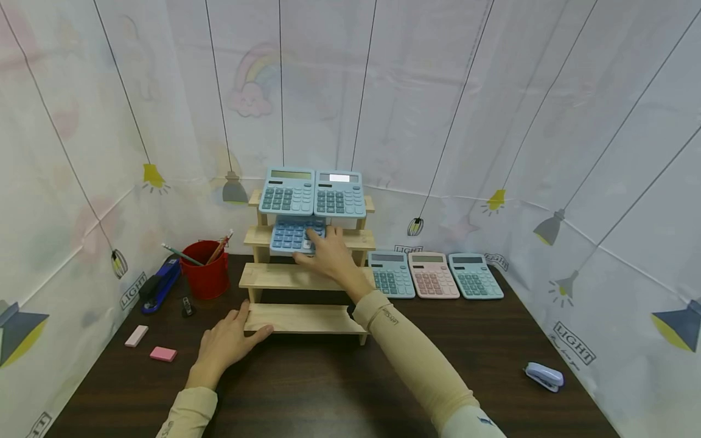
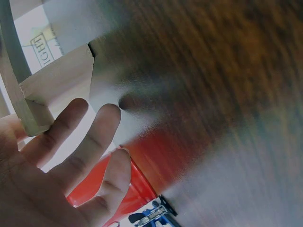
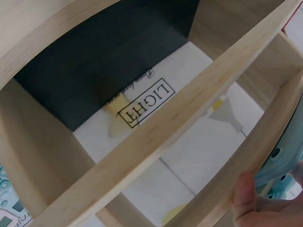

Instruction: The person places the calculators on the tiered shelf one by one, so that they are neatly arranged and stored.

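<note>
A four-step wooden shelf stand stands at the middle of the table. My right hand holds a blue calculator at the second step from the top, thumb at its front edge and fingers over the keys. In the right wrist view the calculator's underside shows beside the thumb. Two light blue calculators lean side by side on the top step, above the one in hand. At the lowest step's left end, my left hand rests with fingers extended and thumb along the front.
Right of the stand lie two light blue calculators and a pink calculator. A red bucket with pencils, a blue stapler, a small dark object and two erasers are on the left. A small pale stapler lies far right.
</note>
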Tool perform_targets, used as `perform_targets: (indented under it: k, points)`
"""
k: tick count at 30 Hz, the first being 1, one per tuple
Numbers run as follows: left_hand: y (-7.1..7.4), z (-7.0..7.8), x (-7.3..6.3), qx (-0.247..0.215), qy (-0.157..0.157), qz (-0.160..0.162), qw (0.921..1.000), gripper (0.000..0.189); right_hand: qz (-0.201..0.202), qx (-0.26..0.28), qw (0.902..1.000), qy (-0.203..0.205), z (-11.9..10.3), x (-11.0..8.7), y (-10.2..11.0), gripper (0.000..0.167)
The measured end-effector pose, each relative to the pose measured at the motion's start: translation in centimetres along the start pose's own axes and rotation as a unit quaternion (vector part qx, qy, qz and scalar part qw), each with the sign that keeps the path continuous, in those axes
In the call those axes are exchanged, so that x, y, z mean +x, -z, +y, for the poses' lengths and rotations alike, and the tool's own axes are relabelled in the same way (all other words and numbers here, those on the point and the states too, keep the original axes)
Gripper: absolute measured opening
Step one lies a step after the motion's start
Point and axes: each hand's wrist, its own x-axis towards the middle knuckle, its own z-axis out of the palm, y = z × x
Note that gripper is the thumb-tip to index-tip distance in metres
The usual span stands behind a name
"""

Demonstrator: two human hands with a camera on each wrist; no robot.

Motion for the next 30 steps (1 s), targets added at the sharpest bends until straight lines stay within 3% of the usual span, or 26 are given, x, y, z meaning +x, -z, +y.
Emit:
perform_targets:
  k: [11,18,24,30]
  points:
    - [-0.2,0.1,-0.2,-0.004,0.003,-0.004,1.0000,0.108,-0.006,-0.047,0.9989,-0.006,-1.5,0.7,-0.8,0.076]
    - [-0.3,0.2,-0.2,-0.004,0.004,-0.005,1.0000,0.108,-0.032,-0.082,0.9956,-0.030,-2.1,1.1,-0.7,0.079]
    - [-0.2,0.2,-0.2,-0.005,0.006,-0.009,0.9999,0.107,-0.040,-0.077,0.9958,-0.031,-2.3,0.9,-0.7,0.082]
    - [0.1,0.0,-0.1,-0.001,0.001,-0.006,1.0000,0.106,-0.027,-0.027,0.9990,-0.021,-2.0,0.2,-0.2,0.088]
